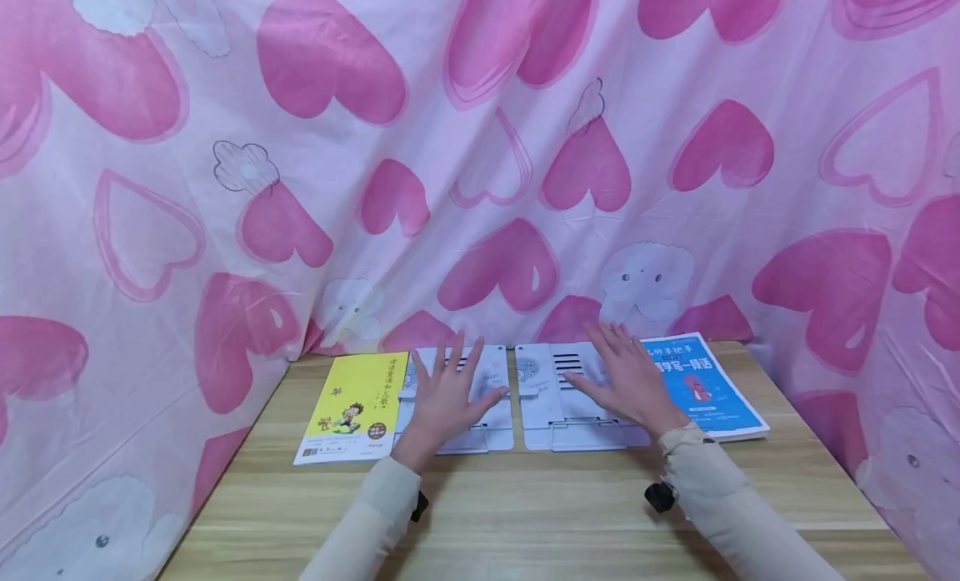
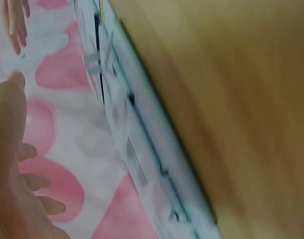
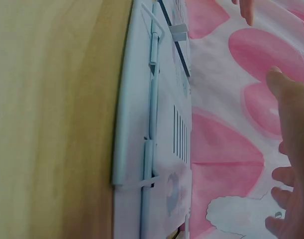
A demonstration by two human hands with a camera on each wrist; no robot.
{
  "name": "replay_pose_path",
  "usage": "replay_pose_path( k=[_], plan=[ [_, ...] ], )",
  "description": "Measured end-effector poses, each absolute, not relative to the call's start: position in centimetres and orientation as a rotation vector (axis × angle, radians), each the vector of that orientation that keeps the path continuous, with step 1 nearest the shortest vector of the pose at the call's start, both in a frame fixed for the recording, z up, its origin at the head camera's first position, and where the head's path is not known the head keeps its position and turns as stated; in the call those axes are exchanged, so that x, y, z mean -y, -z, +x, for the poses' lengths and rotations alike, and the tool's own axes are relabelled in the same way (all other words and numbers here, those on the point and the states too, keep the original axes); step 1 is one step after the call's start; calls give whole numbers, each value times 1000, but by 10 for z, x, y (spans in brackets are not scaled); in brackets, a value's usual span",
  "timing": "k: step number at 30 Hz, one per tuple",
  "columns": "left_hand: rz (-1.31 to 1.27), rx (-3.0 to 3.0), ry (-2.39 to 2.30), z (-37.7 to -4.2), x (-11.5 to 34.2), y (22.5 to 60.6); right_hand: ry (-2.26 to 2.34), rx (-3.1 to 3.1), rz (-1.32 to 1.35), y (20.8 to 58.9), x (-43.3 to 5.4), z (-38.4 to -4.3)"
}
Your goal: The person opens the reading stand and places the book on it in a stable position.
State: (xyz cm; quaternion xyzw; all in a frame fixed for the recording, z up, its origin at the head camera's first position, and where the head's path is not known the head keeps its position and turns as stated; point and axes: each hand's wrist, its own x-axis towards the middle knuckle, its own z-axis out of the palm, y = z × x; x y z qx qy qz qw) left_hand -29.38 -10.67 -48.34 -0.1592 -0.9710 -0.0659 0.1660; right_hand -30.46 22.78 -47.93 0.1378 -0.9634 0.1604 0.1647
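Two flat white metal bookstands with slots and wire props lie side by side, the left bookstand [image 1: 497,435] and the right bookstand [image 1: 536,410]. My left hand [image 1: 447,402] hovers over the left one, fingers spread and holding nothing. Over the right one hovers my right hand [image 1: 630,379], its fingers also straight and apart. Both wrist views show a gap between the hand [image 2: 10,149] [image 3: 297,129] and the stand beneath. Parts of both stands are hidden behind the hands. A yellow book [image 1: 356,389] lies left of the stands, and a blue book [image 1: 712,398] lies to their right.
Everything lies toward the back of a wooden table [image 1: 525,514]. A pink curtain with hearts [image 1: 495,264] hangs directly behind it and along both sides. Dark wrist devices [image 1: 660,497] sit under both cuffs.
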Motion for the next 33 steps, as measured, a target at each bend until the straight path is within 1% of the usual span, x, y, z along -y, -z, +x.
replay_pose_path(
  k=[9,16,24,29,33],
  plan=[
    [-630,2672,322,-277,81,491,-571,2650,382,483,-235,-283],
    [-776,2573,475,-265,63,493,-662,2681,302,496,-241,-268],
    [-808,2681,627,-259,48,499,-818,2678,251,512,-247,-258],
    [-823,2774,743,-255,38,502,-993,2760,151,514,-250,-255],
    [-817,2827,854,-250,31,506,-1030,2854,111,516,-251,-254]
  ],
)
